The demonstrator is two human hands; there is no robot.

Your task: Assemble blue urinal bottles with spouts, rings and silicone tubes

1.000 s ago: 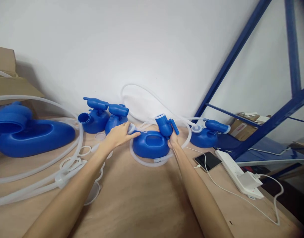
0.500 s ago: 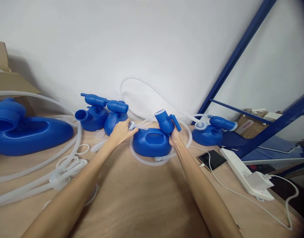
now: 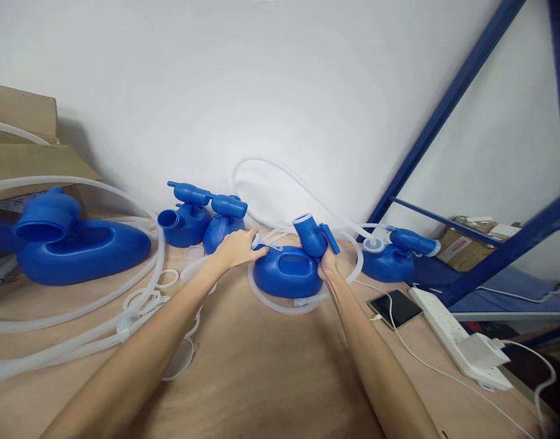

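A blue plastic urinal bottle [image 3: 289, 281] with a handle opening stands on the table in front of me. An angled blue spout piece [image 3: 312, 236] with a white rim and a side handle tilts up at its right end. My right hand [image 3: 328, 266] is closed round the bottle's right end, just under that piece; some of its fingers are hidden. At the bottle's left end my left hand [image 3: 237, 249] pinches a translucent cap [image 3: 258, 241], whose flat strap [image 3: 273, 245] lies over the bottle's top. A clear hose [image 3: 282, 309] loops round the bottle's front.
More blue bottles stand at the left [image 3: 83, 265], at back left [image 3: 188, 222] and at right [image 3: 387, 263]. Clear hoses and rings [image 3: 169, 278] lie at left by a cardboard box [image 3: 24, 113]. A phone [image 3: 396, 308], power strip [image 3: 444, 320] and blue metal frame [image 3: 444, 122] are at right.
The view has swung slightly to the left, so everything sits further right and a little lower. The cap's strap shows more plainly beside my left hand; both hands keep their hold.
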